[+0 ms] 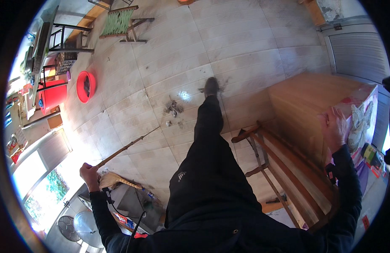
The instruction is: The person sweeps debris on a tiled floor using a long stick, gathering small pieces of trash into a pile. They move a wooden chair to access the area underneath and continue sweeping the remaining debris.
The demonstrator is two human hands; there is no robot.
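Note:
My left hand [89, 175] is closed around the thick end of a wooden stick [120, 151]. The stick slants to the right and narrows to a thin tip above the tiled floor. Beyond the tip lie grey, ash-like debris [173, 107] and a small pale lump [168, 123]. On the other side, my right hand [335, 129], slightly blurred, is over the edge of a brown box-like piece of furniture [302, 95]. Its fingers look apart, with nothing seen in them. A crumpled pale cloth [359, 123] lies beside it; whether they touch is unclear.
A slatted wooden chair [286, 170] stands close on my right. At left are a red basin [86, 87] and a red bucket [53, 96]. A green-webbed folding stool [119, 22] stands farther off. Near my left arm is a straw broom [112, 180].

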